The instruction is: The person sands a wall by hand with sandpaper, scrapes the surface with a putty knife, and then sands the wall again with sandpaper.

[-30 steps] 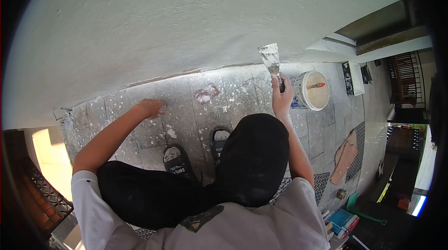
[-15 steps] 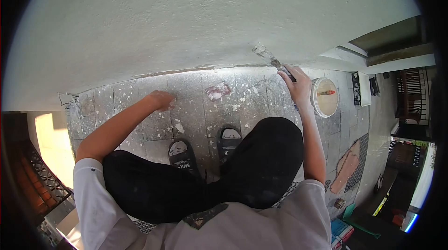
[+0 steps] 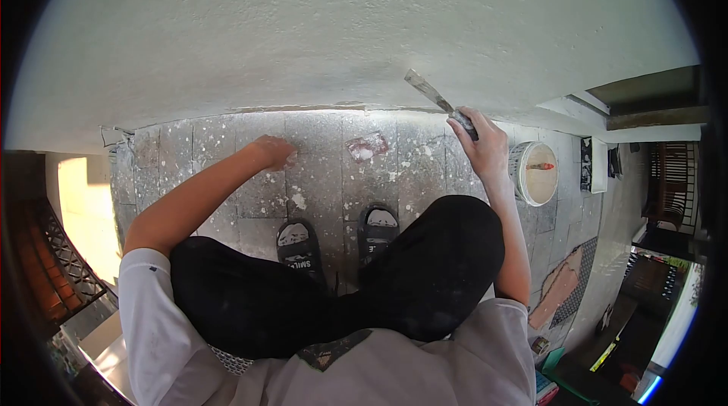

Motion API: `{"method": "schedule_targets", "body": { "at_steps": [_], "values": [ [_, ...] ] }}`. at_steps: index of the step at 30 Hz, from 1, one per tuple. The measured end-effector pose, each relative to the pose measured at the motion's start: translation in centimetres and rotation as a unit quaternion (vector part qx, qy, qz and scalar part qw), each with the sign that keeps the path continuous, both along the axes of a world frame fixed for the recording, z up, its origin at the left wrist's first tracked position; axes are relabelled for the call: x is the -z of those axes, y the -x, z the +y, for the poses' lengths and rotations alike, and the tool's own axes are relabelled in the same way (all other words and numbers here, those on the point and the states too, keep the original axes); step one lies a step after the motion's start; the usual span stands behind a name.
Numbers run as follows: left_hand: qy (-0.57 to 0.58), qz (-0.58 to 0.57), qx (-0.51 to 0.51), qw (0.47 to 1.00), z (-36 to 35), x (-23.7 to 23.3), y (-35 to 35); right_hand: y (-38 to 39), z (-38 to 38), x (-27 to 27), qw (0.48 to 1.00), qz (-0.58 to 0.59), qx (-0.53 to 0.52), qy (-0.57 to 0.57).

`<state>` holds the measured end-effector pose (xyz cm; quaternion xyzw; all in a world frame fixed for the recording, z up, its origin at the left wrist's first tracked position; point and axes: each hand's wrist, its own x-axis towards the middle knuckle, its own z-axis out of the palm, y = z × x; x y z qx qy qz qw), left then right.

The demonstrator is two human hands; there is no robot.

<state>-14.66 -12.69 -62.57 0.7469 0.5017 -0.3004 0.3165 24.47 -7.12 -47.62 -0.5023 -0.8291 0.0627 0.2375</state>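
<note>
My right hand [image 3: 485, 141] is closed around the dark handle of a putty knife [image 3: 429, 90]. Its smeared metal blade points up and left, with the tip close to the pale wall [image 3: 326, 34]; whether it touches cannot be told. Over the speckled floor, my left hand [image 3: 274, 153] is held low with its fingers curled in; their undersides are hidden, so anything in them does not show. A reddish flat piece [image 3: 367, 147] smeared with white lies on the tiles between my hands, near the foot of the wall.
A white bucket [image 3: 537, 174] with pale contents and a red-tipped brush [image 3: 539, 166] stands right of my right hand. Beyond it is a white tray [image 3: 597, 166]. My sandalled feet [image 3: 377, 225] rest on the grey tiles [image 3: 318, 178]. A torn brown sheet [image 3: 557, 292] lies at the right.
The putty knife has turned, so its blade shows narrower and edge-on. My left hand has moved slightly up and right. The view has shifted a little.
</note>
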Motion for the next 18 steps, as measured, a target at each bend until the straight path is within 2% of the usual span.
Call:
{"method": "schedule_targets", "body": {
  "at_steps": [4, 8, 11, 14, 18],
  "values": [
    [0.007, 0.008, 0.020, 1.000, 0.5, 0.3, -0.5, -1.2, -0.5, -0.1, 0.999, 0.035, 0.019, -0.011],
    [0.008, 0.001, 0.033, 0.999, 0.5, 0.5, -1.4, 2.1, 2.0, 0.2, 1.000, 0.001, -0.003, -0.014],
    [0.003, -0.007, 0.036, 0.999, 0.4, 1.0, -1.3, 1.5, 2.9, 0.5, 0.999, 0.011, -0.028, -0.011],
    [0.011, -0.011, 0.029, 0.999, 0.1, 0.7, -1.5, 0.3, 1.2, -0.4, 0.999, -0.031, -0.024, -0.003],
    [0.021, 0.007, 0.018, 1.000, 0.4, 0.3, -0.9, -1.9, 0.4, -0.7, 0.998, 0.010, -0.017, -0.056]
  ]
}}
